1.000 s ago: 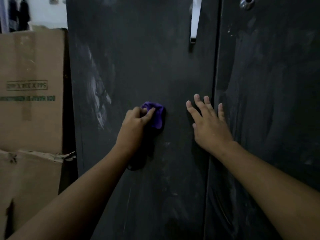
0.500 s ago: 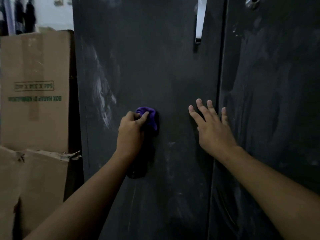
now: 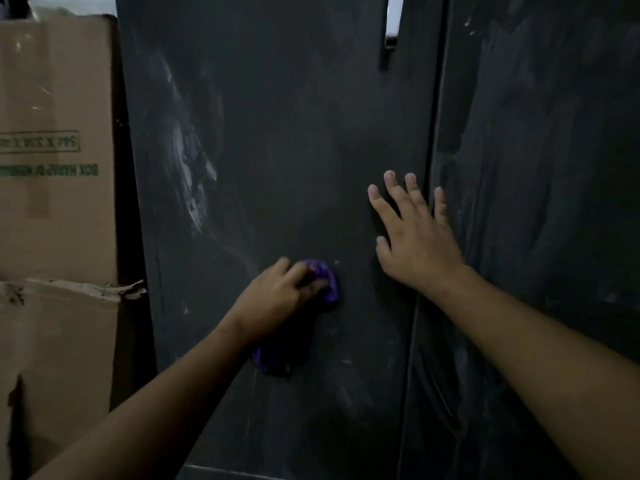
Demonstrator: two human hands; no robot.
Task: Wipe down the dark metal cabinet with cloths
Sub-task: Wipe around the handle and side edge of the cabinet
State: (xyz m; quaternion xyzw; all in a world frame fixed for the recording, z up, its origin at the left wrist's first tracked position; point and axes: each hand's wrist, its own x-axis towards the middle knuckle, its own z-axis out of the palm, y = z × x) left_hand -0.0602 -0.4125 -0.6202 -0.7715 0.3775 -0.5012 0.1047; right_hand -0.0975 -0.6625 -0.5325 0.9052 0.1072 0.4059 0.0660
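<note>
I have my left hand [image 3: 277, 299] bunched around the purple cloth [image 3: 328, 280], pressing it to the dark metal cabinet [image 3: 294, 133] left of the door seam [image 3: 437, 98], while my right hand [image 3: 415, 244] lies flat, fingers [image 3: 398, 194] spread, across that seam, likely to brace the door.

Dim, low contrast, soft focus w/ grain, glare on handle [image 3: 394, 19], wide-angle bend at edges

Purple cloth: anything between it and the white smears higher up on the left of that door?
Nothing visible. The left hand grips the purple cloth against the cabinet door; only bare panel lies between it and the white smears. The right hand rests flat to the right, off that path.
</note>
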